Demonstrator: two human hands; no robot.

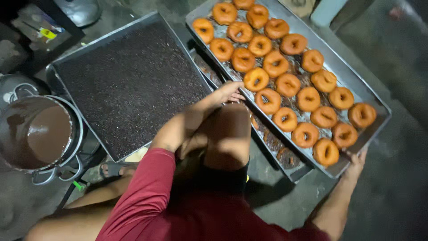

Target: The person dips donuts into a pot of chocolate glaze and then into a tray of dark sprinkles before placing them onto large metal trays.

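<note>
The head view shows a long metal tray of plain doughnuts (352, 82) gripped at two points: the left hand (229, 91) is closed on its near long edge, and the right hand (356, 160) is closed around its lower corner, fingers curled under the rim. The tray appears to be carried tilted, overlapping a lower tray (292, 172) that holds a few dark-coated doughnuts. It is judged that the tray is best kept level and both grips firm, since the rings lie loose and could slide toward the low corner. The doughnuts (287, 85) are golden-brown, ring-shaped and uncoated, packed in rough rows, most of them touching. To the left, a wide tray of dark sprinkles (129, 80) is seen, and beyond it a pot of melted chocolate (38, 134), both well apart from the hands.
</note>
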